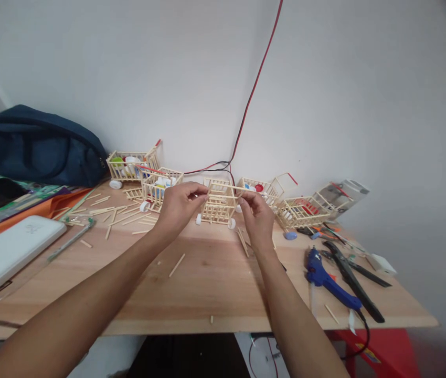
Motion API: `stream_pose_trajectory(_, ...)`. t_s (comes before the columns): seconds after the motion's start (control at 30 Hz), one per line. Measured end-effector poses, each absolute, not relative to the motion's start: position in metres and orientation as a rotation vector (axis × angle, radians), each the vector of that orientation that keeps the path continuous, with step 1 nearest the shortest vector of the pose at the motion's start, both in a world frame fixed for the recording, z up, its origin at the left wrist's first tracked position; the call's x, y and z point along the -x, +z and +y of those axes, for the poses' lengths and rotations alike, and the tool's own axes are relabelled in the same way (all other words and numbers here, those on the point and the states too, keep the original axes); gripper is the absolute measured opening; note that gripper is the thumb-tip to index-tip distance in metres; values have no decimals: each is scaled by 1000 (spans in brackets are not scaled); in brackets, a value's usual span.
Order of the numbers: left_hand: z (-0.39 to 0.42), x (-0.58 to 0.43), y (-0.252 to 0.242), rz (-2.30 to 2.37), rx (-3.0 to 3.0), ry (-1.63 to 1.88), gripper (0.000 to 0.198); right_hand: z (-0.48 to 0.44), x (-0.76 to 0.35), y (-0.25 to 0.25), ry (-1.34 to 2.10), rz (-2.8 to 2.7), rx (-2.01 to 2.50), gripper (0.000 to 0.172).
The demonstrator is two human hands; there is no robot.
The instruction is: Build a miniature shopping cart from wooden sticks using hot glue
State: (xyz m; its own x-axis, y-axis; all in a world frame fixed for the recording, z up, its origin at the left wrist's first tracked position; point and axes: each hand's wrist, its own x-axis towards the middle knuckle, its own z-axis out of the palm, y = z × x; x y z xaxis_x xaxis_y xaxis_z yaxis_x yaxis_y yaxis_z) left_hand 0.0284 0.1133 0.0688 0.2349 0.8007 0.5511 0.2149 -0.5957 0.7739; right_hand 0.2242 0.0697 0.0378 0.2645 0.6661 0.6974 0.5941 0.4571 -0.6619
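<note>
My left hand (181, 205) and my right hand (257, 215) are both closed in a pinch, raised above the middle of the table. Between them runs a thin wooden stick (226, 186), held near its two ends. Directly behind it is a small stick-built cart (218, 212) with white wheels. Whether the stick is joined to that cart or only in front of it, I cannot tell. My fingers hide parts of the stick's ends.
More stick carts with red handles stand along the wall, including one at left (126, 167) and one at right (301, 212). Loose sticks (116, 215) lie scattered. A blue glue gun (327, 281), a black-handled cutter (354, 281), a white power bank (14, 257) and a blue bag (38, 147) flank the work area.
</note>
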Motion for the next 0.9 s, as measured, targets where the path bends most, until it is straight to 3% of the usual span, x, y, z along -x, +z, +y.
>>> stream_pose_trajectory(0.9,115,-28,63,903,-1923,1358,11,66,-221,41,15,-1423,1209,15)
